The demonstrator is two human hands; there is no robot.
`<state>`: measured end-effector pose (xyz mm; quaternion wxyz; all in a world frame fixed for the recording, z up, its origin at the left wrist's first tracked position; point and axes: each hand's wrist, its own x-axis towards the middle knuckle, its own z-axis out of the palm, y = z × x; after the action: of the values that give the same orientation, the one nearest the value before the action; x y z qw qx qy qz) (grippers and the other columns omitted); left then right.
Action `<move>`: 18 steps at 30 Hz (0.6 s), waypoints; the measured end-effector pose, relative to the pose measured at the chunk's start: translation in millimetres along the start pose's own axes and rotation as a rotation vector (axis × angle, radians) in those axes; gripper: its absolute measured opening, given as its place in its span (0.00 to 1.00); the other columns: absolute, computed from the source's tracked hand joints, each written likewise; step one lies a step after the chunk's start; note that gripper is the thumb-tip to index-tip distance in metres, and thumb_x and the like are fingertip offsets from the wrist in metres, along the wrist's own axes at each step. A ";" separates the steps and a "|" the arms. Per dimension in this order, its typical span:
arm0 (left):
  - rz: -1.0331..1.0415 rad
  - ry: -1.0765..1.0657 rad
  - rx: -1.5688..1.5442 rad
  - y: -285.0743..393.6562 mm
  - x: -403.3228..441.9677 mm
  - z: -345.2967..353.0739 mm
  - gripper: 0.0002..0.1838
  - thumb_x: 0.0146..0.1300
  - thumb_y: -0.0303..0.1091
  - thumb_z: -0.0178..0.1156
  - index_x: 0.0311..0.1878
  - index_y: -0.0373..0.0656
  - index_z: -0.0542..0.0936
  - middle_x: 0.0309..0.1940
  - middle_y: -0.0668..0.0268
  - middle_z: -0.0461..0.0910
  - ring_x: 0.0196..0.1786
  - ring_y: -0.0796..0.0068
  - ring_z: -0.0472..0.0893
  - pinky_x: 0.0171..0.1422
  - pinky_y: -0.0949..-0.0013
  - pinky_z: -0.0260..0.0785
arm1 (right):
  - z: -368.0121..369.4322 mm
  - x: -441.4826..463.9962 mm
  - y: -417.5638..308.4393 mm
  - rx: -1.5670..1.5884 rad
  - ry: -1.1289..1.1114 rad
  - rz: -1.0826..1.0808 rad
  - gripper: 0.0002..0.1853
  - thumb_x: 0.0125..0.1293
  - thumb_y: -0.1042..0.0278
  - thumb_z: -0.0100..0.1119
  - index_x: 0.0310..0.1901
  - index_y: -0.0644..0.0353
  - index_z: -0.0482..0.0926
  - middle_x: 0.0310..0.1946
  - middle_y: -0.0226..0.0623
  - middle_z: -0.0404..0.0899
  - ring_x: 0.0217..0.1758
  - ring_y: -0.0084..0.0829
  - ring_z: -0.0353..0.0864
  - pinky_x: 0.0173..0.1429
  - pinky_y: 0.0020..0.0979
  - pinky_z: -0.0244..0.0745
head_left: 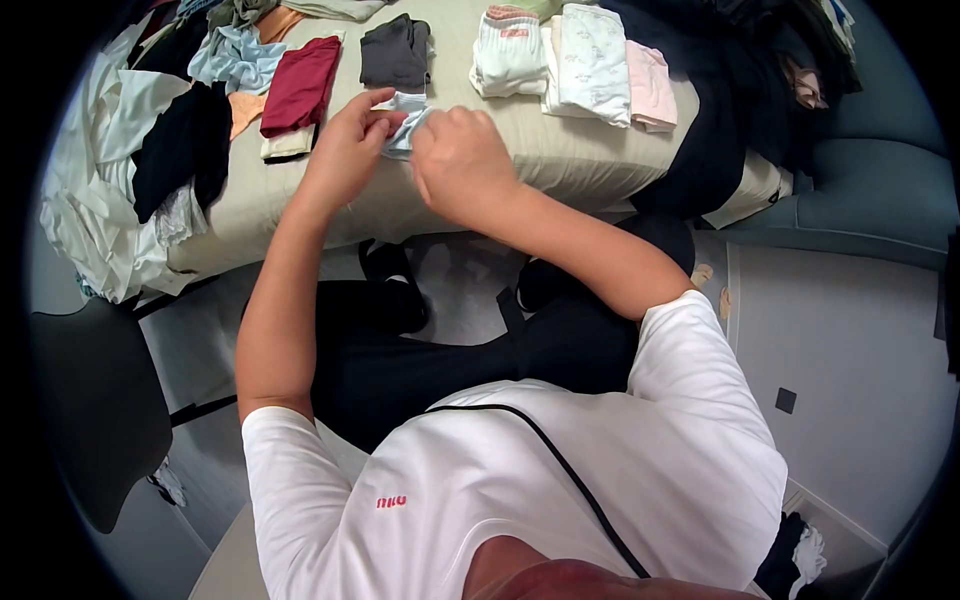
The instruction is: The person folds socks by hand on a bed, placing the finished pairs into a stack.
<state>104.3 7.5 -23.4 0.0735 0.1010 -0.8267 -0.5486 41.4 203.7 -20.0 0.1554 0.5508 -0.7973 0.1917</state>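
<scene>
A small light-blue folded garment [402,143] lies on the near edge of the cream-covered bed, between my hands; its exact kind is not clear. My left hand [348,148] has its thumb and fingers on the garment's left side, pinching the cloth. From the right, my right hand [464,163] is closed over the other side, its fingertips partly hidden. Just beyond sits a folded dark grey garment [394,52]. To the left is a folded dark red garment [299,86], on top of a cream one.
White folded clothes [590,62] and a pale pink one [651,86] lie to the right. Loose clothes [110,170] heap at the left. Dark fabric [725,120] hangs over the bed's right side, near a teal sofa [880,190]. A dark chair [100,400] stands at left.
</scene>
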 end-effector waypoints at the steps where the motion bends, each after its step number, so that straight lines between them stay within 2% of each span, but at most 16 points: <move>1: -0.001 0.000 -0.001 2.6 -1.3 1.8 0.23 0.79 0.23 0.53 0.75 0.35 0.72 0.56 0.57 0.89 0.56 0.75 0.85 0.61 0.70 0.76 | -3.2 1.8 2.6 0.000 -0.001 0.000 0.15 0.56 0.67 0.65 0.43 0.67 0.83 0.43 0.46 0.79 0.45 0.44 0.78 0.51 0.46 0.73; 3: 0.009 -0.007 0.075 9.0 -3.9 3.6 0.23 0.78 0.21 0.53 0.75 0.35 0.72 0.54 0.55 0.89 0.58 0.72 0.86 0.66 0.68 0.76 | -6.0 6.3 9.9 0.075 0.019 0.039 0.23 0.57 0.66 0.66 0.53 0.70 0.83 0.52 0.54 0.81 0.56 0.51 0.80 0.59 0.48 0.75; 4: 0.009 -0.007 0.075 10.9 -4.5 3.2 0.23 0.78 0.21 0.53 0.75 0.35 0.72 0.54 0.55 0.89 0.58 0.72 0.86 0.66 0.68 0.76 | -3.0 7.6 13.0 0.074 0.019 0.039 0.23 0.57 0.66 0.66 0.53 0.70 0.83 0.52 0.54 0.81 0.56 0.51 0.80 0.59 0.48 0.75; 6: 0.019 -0.022 0.076 13.9 -5.7 2.3 0.25 0.77 0.19 0.54 0.75 0.36 0.71 0.54 0.54 0.89 0.58 0.71 0.86 0.64 0.68 0.77 | 6.1 6.7 17.0 -0.038 0.139 -0.192 0.34 0.62 0.59 0.68 0.65 0.75 0.77 0.65 0.61 0.77 0.69 0.59 0.76 0.71 0.52 0.71; 7: 0.019 -0.024 0.077 15.6 -6.9 1.6 0.25 0.77 0.19 0.54 0.75 0.36 0.71 0.54 0.54 0.89 0.58 0.71 0.86 0.64 0.68 0.77 | 9.3 2.0 16.6 -0.037 0.139 -0.191 0.34 0.62 0.59 0.68 0.65 0.75 0.77 0.65 0.61 0.77 0.69 0.59 0.76 0.71 0.52 0.71; 9: -0.035 0.020 0.060 17.8 -7.9 0.9 0.22 0.76 0.20 0.58 0.72 0.35 0.75 0.55 0.54 0.88 0.56 0.70 0.87 0.59 0.68 0.78 | 12.9 -7.1 14.8 -0.044 -0.070 -0.094 0.41 0.68 0.51 0.68 0.72 0.76 0.72 0.74 0.62 0.71 0.78 0.61 0.68 0.81 0.54 0.62; 13: -0.106 0.029 0.207 -2.2 0.6 2.8 0.18 0.75 0.25 0.64 0.65 0.35 0.81 0.54 0.51 0.88 0.54 0.65 0.88 0.56 0.65 0.79 | 16.3 -6.6 18.9 -0.078 -0.095 -0.081 0.41 0.70 0.46 0.67 0.72 0.74 0.73 0.73 0.61 0.73 0.77 0.60 0.69 0.82 0.54 0.59; 15: 0.149 0.146 0.567 -13.1 0.6 7.6 0.15 0.73 0.32 0.68 0.59 0.37 0.85 0.48 0.50 0.89 0.47 0.57 0.89 0.51 0.61 0.79 | 19.4 -6.2 21.6 -0.106 -0.127 -0.096 0.40 0.69 0.45 0.68 0.71 0.73 0.74 0.71 0.61 0.74 0.75 0.58 0.71 0.80 0.52 0.62; 16: 0.157 0.143 0.568 -16.7 1.3 9.9 0.15 0.73 0.32 0.68 0.59 0.37 0.85 0.48 0.50 0.89 0.47 0.57 0.89 0.51 0.61 0.79 | 20.3 -7.0 21.5 -0.111 -0.123 -0.090 0.40 0.69 0.45 0.68 0.71 0.73 0.74 0.71 0.61 0.74 0.75 0.58 0.71 0.80 0.52 0.62; 18: 0.073 0.151 0.591 -12.5 7.2 11.3 0.16 0.73 0.36 0.67 0.58 0.39 0.86 0.47 0.44 0.89 0.47 0.47 0.89 0.52 0.52 0.80 | 21.8 -2.2 22.7 -0.099 -0.126 -0.093 0.39 0.68 0.46 0.70 0.69 0.72 0.76 0.69 0.57 0.76 0.70 0.53 0.76 0.74 0.47 0.71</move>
<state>95.8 11.1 -39.3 0.1221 0.1286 -0.9457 -0.2724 20.0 202.3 -43.1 0.1409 0.5898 -0.7875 0.1097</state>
